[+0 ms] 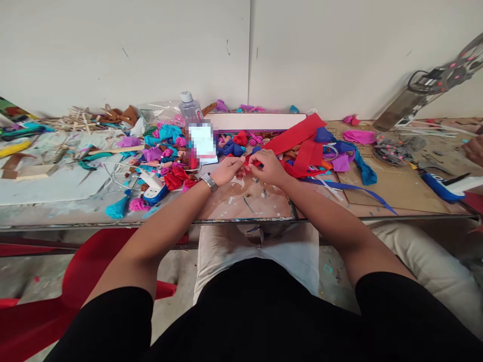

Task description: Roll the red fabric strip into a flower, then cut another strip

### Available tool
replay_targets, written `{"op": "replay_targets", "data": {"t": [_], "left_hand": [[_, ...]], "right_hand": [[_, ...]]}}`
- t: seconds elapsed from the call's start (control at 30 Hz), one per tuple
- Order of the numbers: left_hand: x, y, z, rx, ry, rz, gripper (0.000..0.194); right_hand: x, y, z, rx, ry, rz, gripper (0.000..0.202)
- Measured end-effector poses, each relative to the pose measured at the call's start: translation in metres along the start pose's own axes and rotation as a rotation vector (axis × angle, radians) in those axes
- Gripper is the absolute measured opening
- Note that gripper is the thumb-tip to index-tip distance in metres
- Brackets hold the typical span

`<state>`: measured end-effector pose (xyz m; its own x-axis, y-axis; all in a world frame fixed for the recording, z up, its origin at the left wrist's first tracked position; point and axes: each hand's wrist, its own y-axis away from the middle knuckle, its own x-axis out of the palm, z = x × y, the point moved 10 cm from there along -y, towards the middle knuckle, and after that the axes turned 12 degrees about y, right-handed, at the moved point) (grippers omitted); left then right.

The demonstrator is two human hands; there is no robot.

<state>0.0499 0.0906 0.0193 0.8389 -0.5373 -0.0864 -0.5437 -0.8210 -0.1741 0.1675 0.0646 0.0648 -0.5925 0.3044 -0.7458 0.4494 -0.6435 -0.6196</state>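
Observation:
Both hands meet over the near middle of the table. My left hand, with a metal watch at the wrist, has its fingers pinched on a small piece of red material. My right hand is closed on the same red piece from the other side, fingertips nearly touching the left ones. Wide red strips lie just behind and right of my right hand. Dark blue crumpled pieces sit behind my left hand.
A lit phone and a plastic bottle stand behind my left hand. Colourful crumpled pieces lie left. A blue-and-white tool, cardboard and another person's hand are at right. A red chair is below left.

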Motion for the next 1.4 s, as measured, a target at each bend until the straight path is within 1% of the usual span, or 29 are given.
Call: {"op": "replay_targets", "data": {"t": [0.03,0.1,0.17,0.33,0.47,0.57,0.67,0.77,0.87,0.93,0.97,1.07,1.2,1.3,1.4], "left_hand": [[0.003,0.0,0.007,-0.054,0.086,0.023,0.07],[0.007,0.0,0.016,-0.133,0.227,0.04,0.065],[0.007,0.001,0.02,-0.176,0.316,0.034,0.059],[0.007,0.004,0.022,-0.235,0.407,0.008,0.053],[0.007,0.004,0.022,-0.252,0.403,-0.008,0.051],[0.006,0.003,0.02,-0.238,0.337,0.0,0.051],[0.005,0.003,0.013,-0.165,0.144,0.037,0.049],[0.002,0.004,-0.003,-0.006,-0.181,0.043,0.045],[0.0,0.006,-0.025,0.212,-0.477,-0.005,0.042],[0.0,0.009,-0.036,0.322,-0.555,-0.036,0.042],[0.0,0.009,-0.039,0.352,-0.563,-0.045,0.042],[-0.001,0.009,-0.039,0.363,-0.554,-0.059,0.04],[-0.003,0.008,-0.034,0.305,-0.493,-0.076,0.038],[-0.003,0.008,-0.03,0.252,-0.441,-0.076,0.036],[-0.008,0.007,-0.026,0.215,-0.423,-0.107,0.036]], "right_hand": [[-0.001,0.0,0.002,-0.01,0.008,0.003,0.015],[-0.001,0.0,0.005,-0.021,0.025,0.014,0.015],[-0.002,0.0,0.006,-0.023,0.039,0.031,0.018],[-0.005,-0.001,0.009,-0.048,0.109,0.033,0.021],[-0.006,-0.001,0.013,-0.085,0.159,0.042,0.018],[-0.005,-0.001,0.012,-0.07,0.141,0.041,0.017],[0.0,0.0,0.006,-0.026,0.094,0.063,0.02],[0.008,0.001,-0.002,0.038,0.037,0.097,0.026],[0.012,0.002,-0.008,0.09,-0.023,0.103,0.027],[0.012,0.001,-0.008,0.107,-0.062,0.098,0.025],[0.012,0.001,-0.008,0.116,-0.079,0.097,0.023],[0.012,0.001,-0.009,0.143,-0.112,0.106,0.019],[0.011,0.001,-0.011,0.166,-0.114,0.086,0.018],[0.007,0.001,-0.011,0.143,-0.096,0.055,0.017],[0.005,0.001,-0.008,0.096,-0.066,0.039,0.015]]}}
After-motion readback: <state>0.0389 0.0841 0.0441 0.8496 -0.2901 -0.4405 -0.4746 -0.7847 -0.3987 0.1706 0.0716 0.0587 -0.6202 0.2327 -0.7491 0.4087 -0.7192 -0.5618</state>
